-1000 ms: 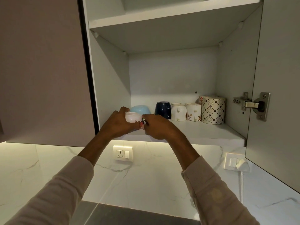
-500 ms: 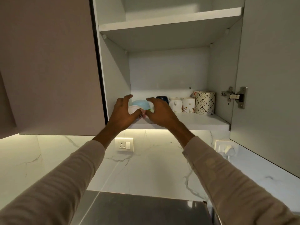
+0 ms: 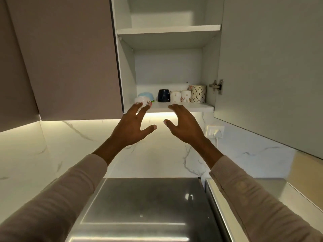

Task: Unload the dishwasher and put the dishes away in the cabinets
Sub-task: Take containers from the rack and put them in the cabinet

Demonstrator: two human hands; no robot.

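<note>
White laminate cabinet shelf (image 3: 183,107) now carries the small white floral ceramic bowl (image 3: 142,101) at its front left corner, just before a pale blue bowl (image 3: 146,96). A second ago both hands gripped it. The left hand (image 3: 132,127) and right hand (image 3: 185,125) have dropped below the shelf's front edge, fingers spread wide and empty, so this dish looks stowed. The shelf's front strip lies bare, and the open grey door (image 3: 262,67) bounds its right.

Dim rm; warm strip (image 3: 162,114) under cabinet (image 3: 73,58) lights backsplash (image 3: 157,154), glare on steel top (image 3: 139,222).
</note>
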